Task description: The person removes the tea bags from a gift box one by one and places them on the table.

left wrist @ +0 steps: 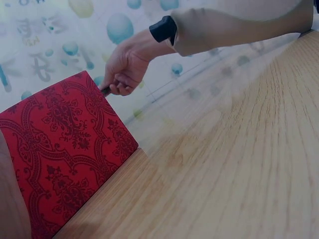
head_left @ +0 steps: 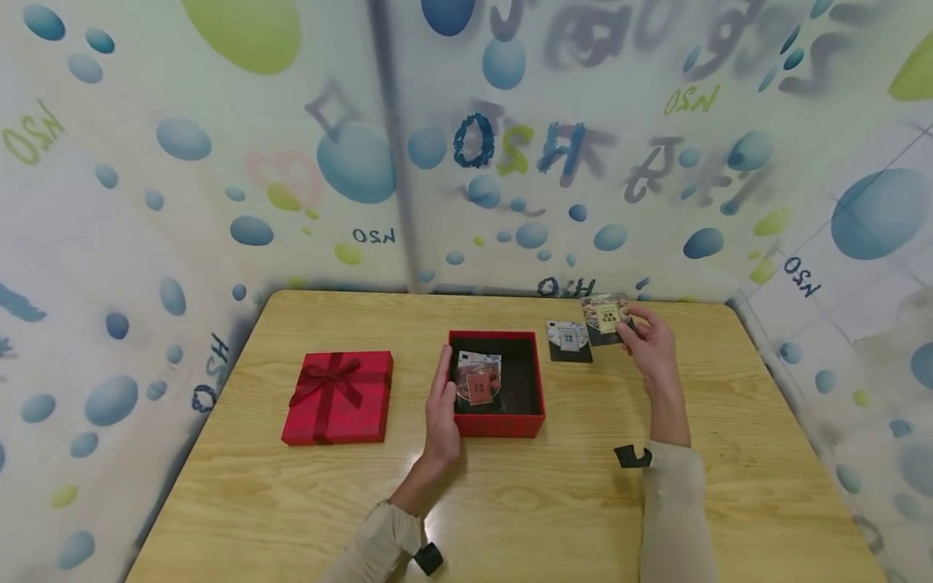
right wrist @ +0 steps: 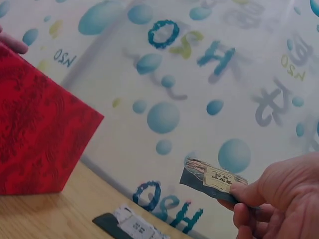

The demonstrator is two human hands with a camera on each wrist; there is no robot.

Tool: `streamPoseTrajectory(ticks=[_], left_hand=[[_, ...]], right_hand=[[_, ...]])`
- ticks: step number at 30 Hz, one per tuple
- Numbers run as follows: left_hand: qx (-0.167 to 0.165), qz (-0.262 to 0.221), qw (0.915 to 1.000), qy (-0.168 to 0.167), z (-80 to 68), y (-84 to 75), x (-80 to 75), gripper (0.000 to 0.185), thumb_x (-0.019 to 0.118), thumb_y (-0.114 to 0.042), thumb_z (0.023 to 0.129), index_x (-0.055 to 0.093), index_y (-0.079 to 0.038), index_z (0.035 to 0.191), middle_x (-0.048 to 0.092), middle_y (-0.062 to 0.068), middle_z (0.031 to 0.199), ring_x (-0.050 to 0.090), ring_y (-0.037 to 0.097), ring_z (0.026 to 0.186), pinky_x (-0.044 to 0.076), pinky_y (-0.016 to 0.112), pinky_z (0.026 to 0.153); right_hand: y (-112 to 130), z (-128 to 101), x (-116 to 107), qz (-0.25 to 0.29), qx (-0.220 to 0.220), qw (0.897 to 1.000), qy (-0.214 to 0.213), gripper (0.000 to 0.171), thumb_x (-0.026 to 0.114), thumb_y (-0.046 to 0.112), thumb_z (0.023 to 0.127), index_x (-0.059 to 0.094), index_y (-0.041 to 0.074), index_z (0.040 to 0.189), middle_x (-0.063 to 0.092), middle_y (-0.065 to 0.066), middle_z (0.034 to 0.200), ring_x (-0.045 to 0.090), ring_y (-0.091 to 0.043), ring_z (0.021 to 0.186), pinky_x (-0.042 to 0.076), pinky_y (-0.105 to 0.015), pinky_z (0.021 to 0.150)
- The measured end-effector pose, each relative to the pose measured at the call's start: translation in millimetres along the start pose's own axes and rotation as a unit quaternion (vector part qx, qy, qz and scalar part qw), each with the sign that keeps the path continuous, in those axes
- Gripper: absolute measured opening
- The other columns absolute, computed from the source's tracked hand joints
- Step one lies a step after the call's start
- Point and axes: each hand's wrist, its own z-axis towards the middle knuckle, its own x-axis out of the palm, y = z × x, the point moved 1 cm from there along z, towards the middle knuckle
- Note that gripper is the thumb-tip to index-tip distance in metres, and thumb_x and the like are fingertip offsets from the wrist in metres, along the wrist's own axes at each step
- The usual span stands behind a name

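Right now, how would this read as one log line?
left hand: steadies open red box | right hand: pinches packet | lid: aside

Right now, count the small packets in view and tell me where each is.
3. One packet lies inside the open red box, one packet lies flat on the table beside the box, and one packet is pinched in the right hand. More may be hidden underneath.

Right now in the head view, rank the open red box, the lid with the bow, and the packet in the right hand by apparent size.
1. Open red box and lid with the bow: look alike, too close to rank.
2. Packet, pinched in the right hand: clearly smallest.
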Motion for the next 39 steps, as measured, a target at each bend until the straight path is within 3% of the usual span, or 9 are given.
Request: streamPoseTrajectory(ticks=[10, 14, 16, 19, 21, 23, 27, 32, 39], left_hand=[[0.01, 0.005, 0.9999, 0.0, -4.6, 1.1, -1.5, 0.057, 0.025, -0.011, 0.111, 0.021, -0.01, 0.167, 0.019, 0.007, 0.174, 0.014, 0.026, 0.161, 0.013, 0.019, 0.125], [0.007, -0.004, 1.0, 0.0, -5.7, 1.6, -1.4, 0.057, 0.025, -0.011, 0.111, 0.021, -0.011, 0.168, 0.018, 0.008, 0.174, 0.013, 0.026, 0.161, 0.013, 0.017, 0.124], [0.009, -0.003, 1.0, 0.0, -5.5, 1.8, -1.2, 0.057, 0.026, -0.011, 0.111, 0.021, -0.011, 0.167, 0.018, 0.008, 0.174, 0.013, 0.026, 0.161, 0.013, 0.018, 0.124], [0.014, 0.001, 0.9999, -0.003, -5.4, 1.7, -1.1, 0.057, 0.026, -0.009, 0.11, 0.022, -0.01, 0.167, 0.019, 0.01, 0.174, 0.014, 0.027, 0.161, 0.013, 0.018, 0.124], [0.014, -0.001, 0.9999, -0.004, -5.8, 1.1, -1.2, 0.057, 0.026, -0.009, 0.11, 0.022, -0.009, 0.167, 0.019, 0.009, 0.174, 0.014, 0.027, 0.161, 0.013, 0.018, 0.124], [0.014, -0.003, 0.9999, -0.005, -5.9, 0.3, -1.4, 0.057, 0.025, -0.008, 0.11, 0.022, -0.008, 0.167, 0.019, 0.01, 0.174, 0.014, 0.027, 0.161, 0.014, 0.017, 0.124], [0.026, -0.003, 0.9996, -0.005, -5.3, 0.0, -1.5, 0.057, 0.024, -0.006, 0.11, 0.023, -0.006, 0.166, 0.019, 0.013, 0.173, 0.015, 0.029, 0.16, 0.014, 0.018, 0.124], [0.023, -0.004, 0.9997, -0.003, -4.2, -0.4, -1.0, 0.057, 0.024, -0.006, 0.11, 0.022, -0.006, 0.166, 0.019, 0.013, 0.173, 0.015, 0.028, 0.16, 0.014, 0.018, 0.124], [-0.008, -0.012, 0.9999, 0.006, -2.8, -1.8, 0.0, 0.057, 0.022, -0.013, 0.111, 0.018, -0.011, 0.168, 0.017, 0.002, 0.175, 0.013, 0.021, 0.161, 0.014, 0.017, 0.124]], right_hand=[[-25, 3, -7, -0.058, 0.031, 0.998, -0.007, 0.053, 0.061, 0.011, 0.105, 0.045, -0.002, 0.154, 0.062, 0.007, 0.079, 0.06, -0.01, 0.073, 0.051, -0.025, 0.067], [-30, 1, -6, -0.075, 0.033, 0.997, -0.008, 0.051, 0.059, 0.011, 0.106, 0.045, -0.002, 0.154, 0.057, 0.0, 0.078, 0.053, -0.012, 0.071, 0.046, -0.026, 0.064], [-32, 1, -6, -0.092, 0.034, 0.995, -0.012, 0.05, 0.058, 0.01, 0.107, 0.045, -0.003, 0.153, 0.062, -0.011, 0.089, 0.055, -0.017, 0.078, 0.046, -0.025, 0.064], [-37, 2, -6, -0.121, 0.046, 0.992, -0.015, 0.049, 0.055, 0.009, 0.108, 0.043, -0.005, 0.153, 0.061, -0.032, 0.124, 0.063, -0.033, 0.104, 0.049, -0.028, 0.074], [-40, 1, -5, -0.138, 0.051, 0.989, -0.021, 0.05, 0.055, 0.008, 0.108, 0.042, -0.007, 0.153, 0.051, -0.038, 0.144, 0.056, -0.044, 0.128, 0.053, -0.038, 0.088], [-45, 2, -5, -0.146, 0.052, 0.987, -0.03, 0.049, 0.055, 0.007, 0.107, 0.042, -0.008, 0.152, 0.045, -0.039, 0.149, 0.048, -0.048, 0.138, 0.05, -0.048, 0.099], [-53, 3, -5, -0.179, 0.036, 0.981, -0.058, 0.05, 0.056, 0.008, 0.106, 0.042, -0.011, 0.15, 0.054, -0.04, 0.135, 0.056, -0.05, 0.125, 0.049, -0.055, 0.097], [-58, 2, -2, -0.22, 0.026, 0.971, -0.09, 0.057, 0.06, 0.013, 0.105, 0.037, -0.011, 0.152, 0.06, -0.034, 0.114, 0.061, -0.043, 0.097, 0.05, -0.051, 0.082], [-58, 3, 1, -0.232, 0.054, 0.967, -0.086, 0.063, 0.057, 0.014, 0.106, 0.027, -0.009, 0.157, 0.052, -0.041, 0.132, 0.055, -0.053, 0.117, 0.047, -0.064, 0.096]])
